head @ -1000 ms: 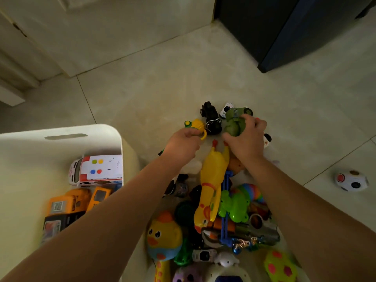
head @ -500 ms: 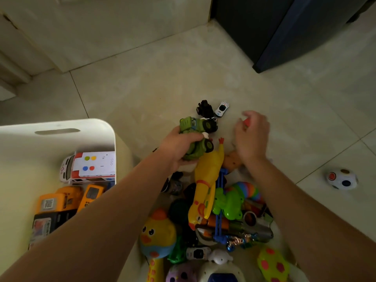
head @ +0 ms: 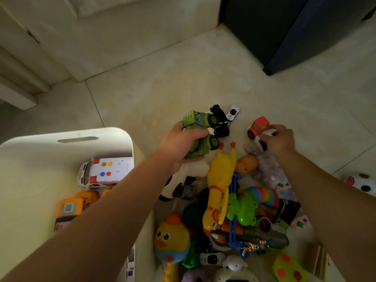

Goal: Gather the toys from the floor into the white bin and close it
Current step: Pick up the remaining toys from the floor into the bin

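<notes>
At frame centre my left hand (head: 179, 143) grips a green truck (head: 200, 127); further right my right hand (head: 279, 139) pinches a red car (head: 259, 125). The white bin (head: 67, 135) sits open at lower left, beside the toy pile (head: 234, 210).

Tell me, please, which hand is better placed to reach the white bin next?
Left, likely: the left hand grips the green truck beside the white bin; the right hand, farther away, pinches the red car.
</notes>
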`<act>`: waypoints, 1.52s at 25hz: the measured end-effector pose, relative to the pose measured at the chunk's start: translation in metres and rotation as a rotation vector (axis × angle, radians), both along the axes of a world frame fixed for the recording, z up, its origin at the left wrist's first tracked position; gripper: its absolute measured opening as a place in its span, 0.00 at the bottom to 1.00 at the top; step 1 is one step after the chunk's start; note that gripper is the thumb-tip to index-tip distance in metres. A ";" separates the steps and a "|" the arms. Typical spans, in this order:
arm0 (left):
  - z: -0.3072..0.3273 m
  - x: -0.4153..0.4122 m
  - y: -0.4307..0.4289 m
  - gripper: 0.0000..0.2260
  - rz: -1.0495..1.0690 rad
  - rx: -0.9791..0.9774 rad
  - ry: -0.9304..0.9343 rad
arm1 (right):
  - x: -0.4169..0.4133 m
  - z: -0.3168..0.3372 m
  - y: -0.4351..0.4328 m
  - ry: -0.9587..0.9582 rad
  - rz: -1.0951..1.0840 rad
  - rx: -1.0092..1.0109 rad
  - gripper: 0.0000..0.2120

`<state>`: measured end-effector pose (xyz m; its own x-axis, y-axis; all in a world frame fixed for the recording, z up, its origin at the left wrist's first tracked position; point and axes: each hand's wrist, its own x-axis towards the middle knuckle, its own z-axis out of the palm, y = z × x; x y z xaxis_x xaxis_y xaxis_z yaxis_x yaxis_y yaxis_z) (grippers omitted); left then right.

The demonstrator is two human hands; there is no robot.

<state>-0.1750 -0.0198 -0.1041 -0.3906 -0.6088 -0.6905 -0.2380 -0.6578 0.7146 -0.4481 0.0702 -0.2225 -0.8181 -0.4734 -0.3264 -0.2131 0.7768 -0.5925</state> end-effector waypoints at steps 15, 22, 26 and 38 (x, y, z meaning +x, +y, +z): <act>0.127 0.252 0.042 0.14 0.056 -0.053 0.106 | 0.291 0.260 -0.005 -1.088 0.355 -0.651 0.19; 0.077 0.344 0.106 0.23 -0.088 0.073 -0.353 | 0.421 0.212 0.043 -0.742 0.722 0.025 0.23; 0.058 0.340 0.120 0.34 -0.405 -0.073 -0.611 | 0.441 0.166 0.061 -0.397 1.060 0.392 0.27; 0.019 0.335 0.123 0.15 -0.648 -0.428 -0.816 | 0.440 0.105 0.084 -0.138 1.471 0.593 0.26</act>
<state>0.1603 0.1028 -0.0855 -0.2463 -0.7032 -0.6670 -0.9452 0.0221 0.3257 -0.0080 0.1547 -0.1173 0.2684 -0.5741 -0.7735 -0.9257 0.0685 -0.3721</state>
